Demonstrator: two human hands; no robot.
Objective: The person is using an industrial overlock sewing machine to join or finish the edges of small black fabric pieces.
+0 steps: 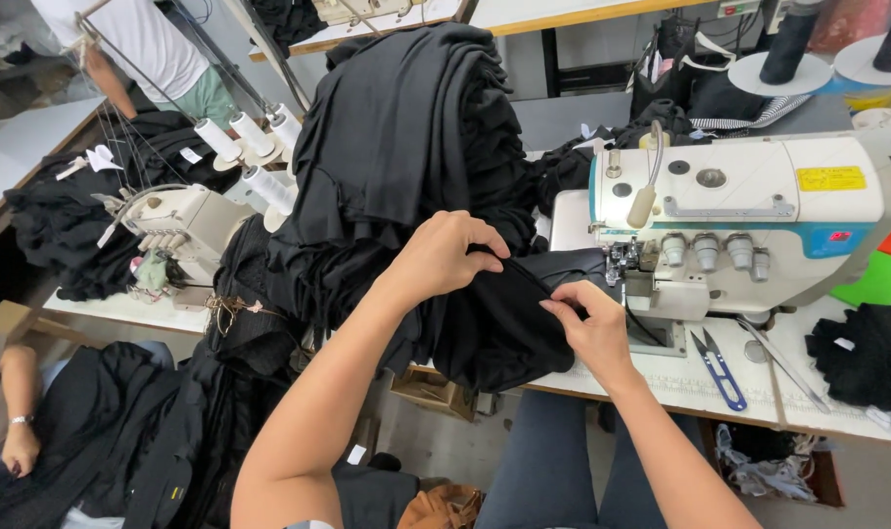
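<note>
A piece of black fabric lies bunched on the sewing table in front of a white and teal overlock sewing machine. My left hand grips the fabric's upper fold from above. My right hand pinches its edge just left of the machine's presser foot. Behind my hands rises a tall pile of black garments.
Blue-handled thread snips lie on the table right of my right hand. More black cloth sits at the far right. A second sewing machine with white thread cones stands at left. Another person's arm shows at lower left.
</note>
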